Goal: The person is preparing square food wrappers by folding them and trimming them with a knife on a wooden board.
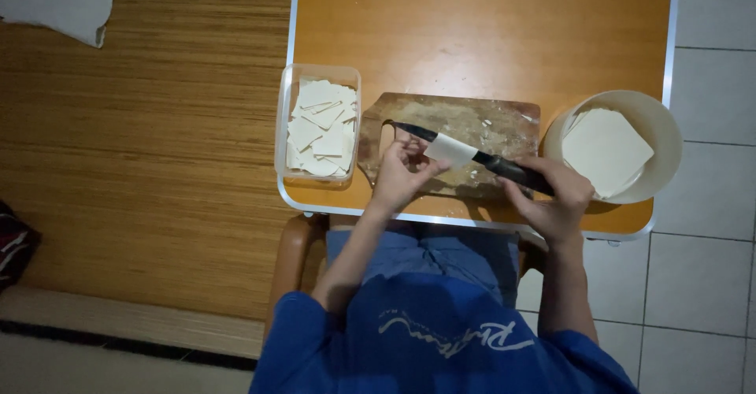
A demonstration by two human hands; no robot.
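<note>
The right hand (555, 205) is clenched around the dark handle of a kitchen knife (472, 154), whose black blade runs up and to the left across a worn wooden cutting board (504, 126). The left hand (402, 175) pinches the near edge of a small pale dough sheet (450, 150) between thumb and fingertips; the sheet lies over the middle of the blade, raised a little above the board. Whether the sheet touches the board cannot be told.

The board lies on an orange bench (472, 31) with a pale rim, close to its near edge. Just left of the board stands a clear rectangular plastic container (281, 126) holding a loose heap of cut dough pieces (321, 130), squares and triangles lying at mixed angles. To the right of the board, at the bench's corner, sits a round white tub (661, 122) with a stack of larger square dough sheets (605, 151) inside.

The person wears a blue shirt (441, 339). Left of the bench is a woven mat floor (142, 165); right of it, white tiles (713, 205).
</note>
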